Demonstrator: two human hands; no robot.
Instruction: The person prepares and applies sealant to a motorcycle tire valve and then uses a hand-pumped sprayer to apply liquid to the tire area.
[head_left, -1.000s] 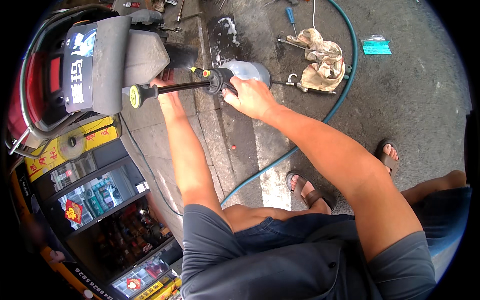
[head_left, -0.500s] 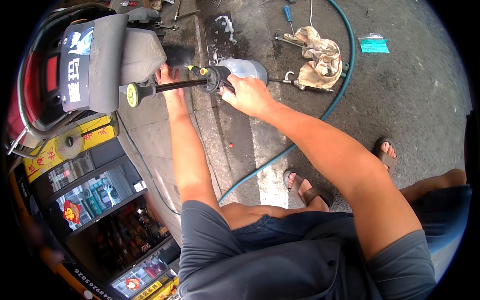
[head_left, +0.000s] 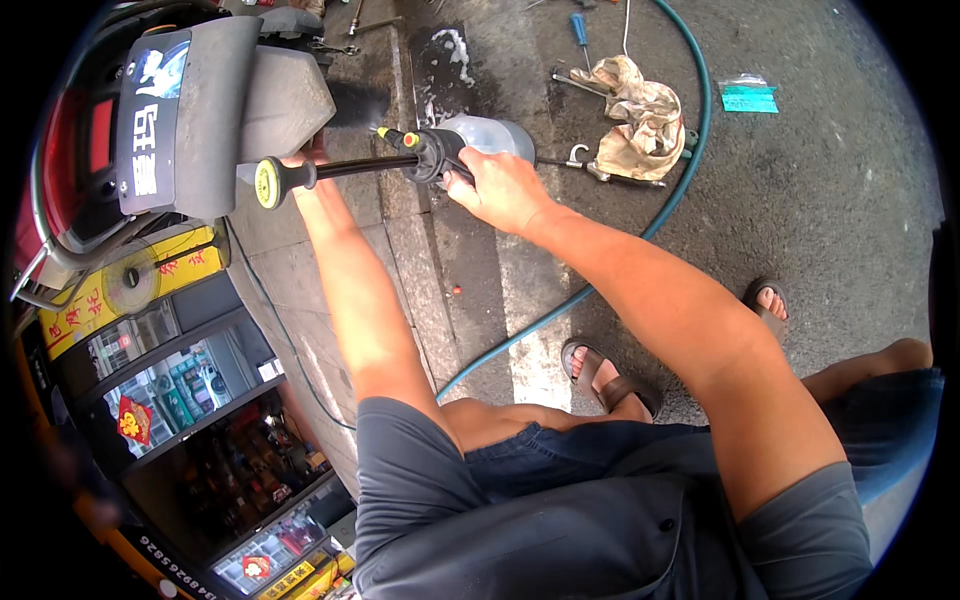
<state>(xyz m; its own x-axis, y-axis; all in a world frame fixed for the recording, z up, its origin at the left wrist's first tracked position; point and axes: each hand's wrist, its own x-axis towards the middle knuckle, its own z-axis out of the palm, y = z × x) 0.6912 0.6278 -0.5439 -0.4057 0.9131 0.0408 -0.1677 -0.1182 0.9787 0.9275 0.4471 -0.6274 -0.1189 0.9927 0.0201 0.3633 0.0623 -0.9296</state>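
Pump sprayer: a translucent plastic bottle with a black head, long pump rod and yellow-tipped nozzle [head_left: 432,158] is held at upper centre of the frame.
Right hand [head_left: 500,190]: wrapped round the sprayer's black grip.
Left hand [head_left: 309,157]: extended beside the grey plastic mudguard [head_left: 285,105], upper left; its grip cannot be told.
Handling: stiff, probably fairly light, perhaps slippery when wet; best held by the grip.
Obscured: left fingers are mostly hidden; liquid level is unclear.
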